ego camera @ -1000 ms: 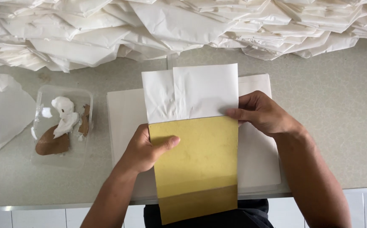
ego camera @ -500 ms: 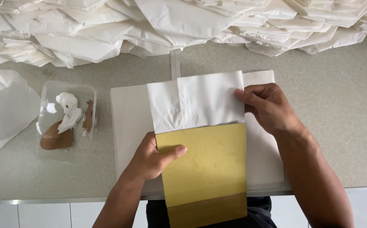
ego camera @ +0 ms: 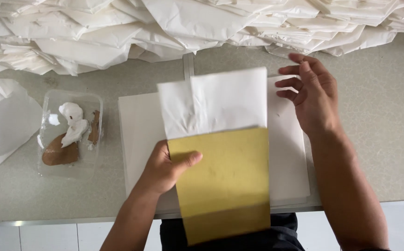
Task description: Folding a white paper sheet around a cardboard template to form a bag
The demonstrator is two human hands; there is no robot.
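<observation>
One hand has just let go: the right hand [ego camera: 311,95], pressed on the white tissue paper [ego camera: 216,104] a moment ago, now hovers off the stack's right edge, fingers spread and empty. That leaves the work with the left hand [ego camera: 165,167], thumb closed over the gold sheet [ego camera: 225,179], pinning it mid-stack of white paper [ego camera: 139,130], overhanging the counter's [ego camera: 378,139] near edge.

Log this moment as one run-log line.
left hand: grips yellow board | white paper: folded over board top | right hand: open, off the paper | plastic tray: paste, left
</observation>
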